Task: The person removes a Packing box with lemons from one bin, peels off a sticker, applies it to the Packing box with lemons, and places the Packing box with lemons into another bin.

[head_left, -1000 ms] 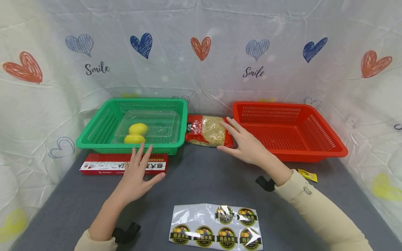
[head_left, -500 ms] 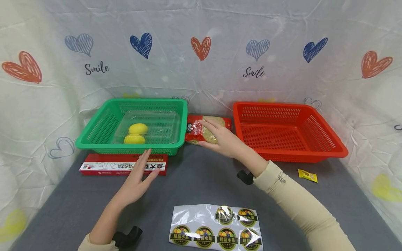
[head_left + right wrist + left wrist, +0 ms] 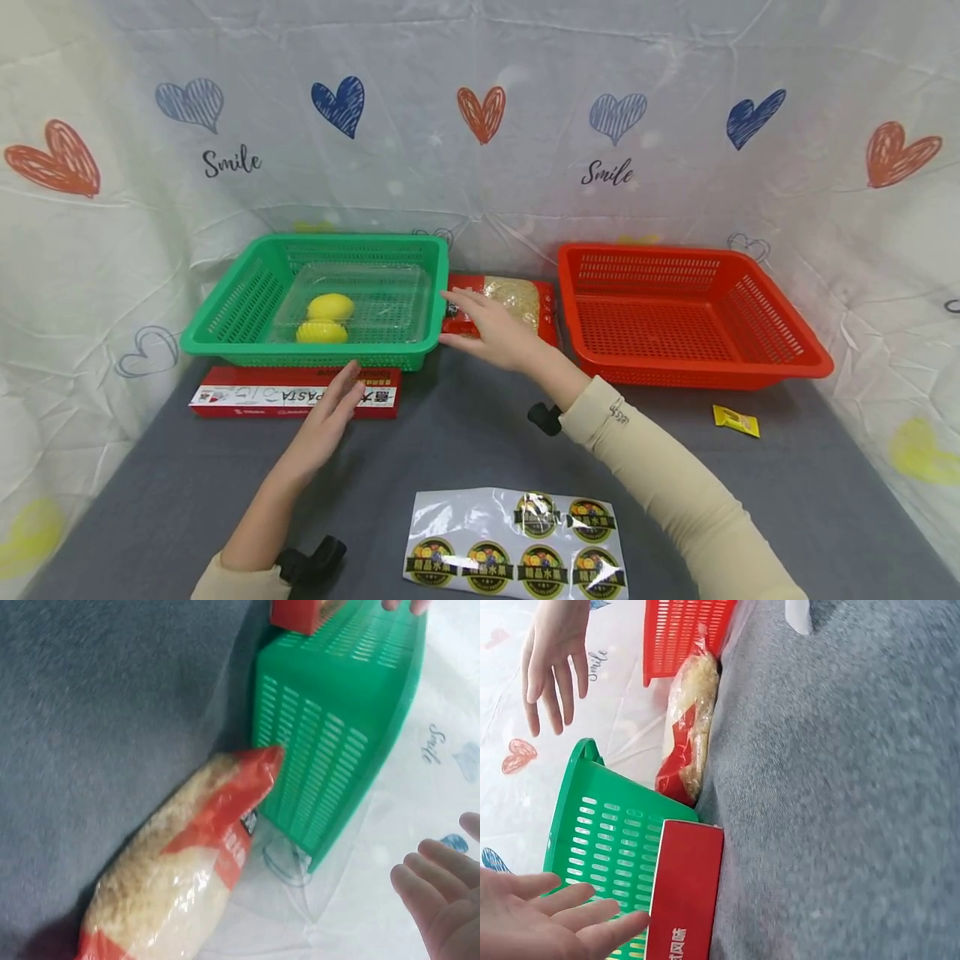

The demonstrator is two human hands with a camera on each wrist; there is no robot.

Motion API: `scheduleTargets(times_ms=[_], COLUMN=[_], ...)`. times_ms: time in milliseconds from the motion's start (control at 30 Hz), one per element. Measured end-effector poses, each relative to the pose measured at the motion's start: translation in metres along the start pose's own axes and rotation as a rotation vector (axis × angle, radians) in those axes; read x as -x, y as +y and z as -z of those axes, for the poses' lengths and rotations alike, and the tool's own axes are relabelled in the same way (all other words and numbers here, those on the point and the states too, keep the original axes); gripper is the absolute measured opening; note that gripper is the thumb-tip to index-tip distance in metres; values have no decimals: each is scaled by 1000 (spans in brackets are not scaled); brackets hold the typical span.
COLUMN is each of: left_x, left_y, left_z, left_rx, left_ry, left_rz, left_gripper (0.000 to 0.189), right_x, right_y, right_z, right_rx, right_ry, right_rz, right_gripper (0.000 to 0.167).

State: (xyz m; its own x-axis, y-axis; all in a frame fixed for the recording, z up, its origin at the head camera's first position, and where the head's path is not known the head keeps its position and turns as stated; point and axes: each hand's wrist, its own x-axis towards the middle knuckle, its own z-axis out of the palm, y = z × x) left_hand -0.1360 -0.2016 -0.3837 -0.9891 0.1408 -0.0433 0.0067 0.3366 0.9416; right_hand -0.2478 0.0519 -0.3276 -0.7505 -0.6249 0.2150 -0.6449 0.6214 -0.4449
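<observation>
My left hand [image 3: 322,429], fingers extended and holding nothing, hovers over the right part of a red pasta box [image 3: 247,392]. That box lies along the front of a green basket [image 3: 225,333]. Inside the basket are a clear plastic tray [image 3: 386,304] and two yellow lemon-like fruits, one smooth [image 3: 331,307] and one ridged [image 3: 322,332]. My right hand [image 3: 495,329], also with straight fingers, is above a red bag of pasta [image 3: 517,298] and partly covers it in the head view. Its fingertips reach close to the green basket's right rim.
A red basket [image 3: 697,367] stands at the back right, with a small yellow packet [image 3: 736,421] in front of it. A sheet of round fruit stickers [image 3: 465,517] lies near the front of the grey table. A cloth with hearts hangs behind.
My right hand has moved left across the bag of pasta toward the green basket. My left hand has turned and dropped slightly, with its fingers closer together.
</observation>
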Motion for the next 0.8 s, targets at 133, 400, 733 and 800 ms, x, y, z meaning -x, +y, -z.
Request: scheduleTargets(times_ms=[133, 400, 733, 800], left_x=[-4, -11, -26, -29], left_y=[2, 7, 5, 6], left_z=[2, 6, 6, 4], left_rx=[165, 601, 984, 1035], left_ry=[-4, 76, 183, 210], left_rz=[35, 101, 161, 171], left_gripper=[63, 66, 57, 56], right_x=[-8, -23, -39, -41], right_y=[-3, -9, -19, -21], right_z=[-7, -16, -25, -26], right_rx=[-2, -30, -65, -68], right_ry=[-5, -12, -28, -34], right_rz=[19, 21, 19, 21], right_gripper=[63, 60, 58, 58])
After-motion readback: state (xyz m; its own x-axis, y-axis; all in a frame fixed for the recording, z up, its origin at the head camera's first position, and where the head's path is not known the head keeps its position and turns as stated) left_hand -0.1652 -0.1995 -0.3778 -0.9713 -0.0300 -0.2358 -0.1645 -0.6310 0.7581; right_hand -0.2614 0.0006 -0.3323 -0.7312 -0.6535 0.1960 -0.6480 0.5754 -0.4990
